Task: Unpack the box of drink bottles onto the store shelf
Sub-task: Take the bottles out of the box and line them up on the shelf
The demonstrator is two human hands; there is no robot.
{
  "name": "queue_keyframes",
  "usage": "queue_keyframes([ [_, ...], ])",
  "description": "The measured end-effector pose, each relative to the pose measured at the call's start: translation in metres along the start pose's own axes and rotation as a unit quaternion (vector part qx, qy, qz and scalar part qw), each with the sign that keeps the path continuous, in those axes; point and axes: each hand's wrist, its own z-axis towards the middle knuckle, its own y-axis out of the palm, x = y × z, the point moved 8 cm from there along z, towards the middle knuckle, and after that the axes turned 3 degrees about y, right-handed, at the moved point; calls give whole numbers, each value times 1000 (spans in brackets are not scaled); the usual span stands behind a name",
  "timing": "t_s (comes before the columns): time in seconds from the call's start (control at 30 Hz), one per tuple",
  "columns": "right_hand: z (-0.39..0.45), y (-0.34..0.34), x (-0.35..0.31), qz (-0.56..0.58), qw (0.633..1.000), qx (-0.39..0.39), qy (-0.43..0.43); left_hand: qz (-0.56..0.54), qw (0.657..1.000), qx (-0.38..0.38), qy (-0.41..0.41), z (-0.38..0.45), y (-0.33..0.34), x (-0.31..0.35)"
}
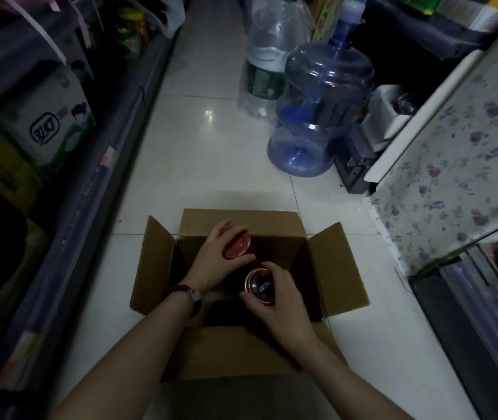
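Observation:
An open cardboard box (335,268) stands on the white tiled floor in front of me, all flaps folded out. My left hand (215,257) grips a red-capped bottle (238,247) over the box's far side. Closer to me, my right hand (281,301) curls round a dark bottle with a copper-rimmed cap (259,284). Both bottles are upright and seen from above. The box's inside is too dark to see. The store shelf (68,207) runs along my left, stocked with cartons.
Two large water jugs (317,116) stand on the floor beyond the box, to the right. A counter with a floral cloth (459,183) sits at right, a glass-fronted case (490,283) below it. The aisle's tiled floor (199,153) stretches ahead.

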Motion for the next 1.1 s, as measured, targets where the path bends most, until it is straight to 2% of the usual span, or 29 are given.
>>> queue_keyframes([
  [0.23, 0, 4, 3, -14, 1000, -22, 5, 6, 1000, 28, -12, -6, 3, 4],
  [0.37, 1, -2, 5, -31, 999, -6, -9, 18, 999, 44, -17, -10, 5, 10],
  [0.67, 8, -65, -18, -15, 999, 37, 6, 86, 992, 57, -66, -12, -19, 46],
  [0.87, -8, -149, -71, 12, 996, 79, 47, 95, 989, 82, -74, -21, -71, 126],
  [1.1, -31, -257, -179, 37, 994, 95, 40, 85, 987, 109, -78, -28, -141, 253],
])
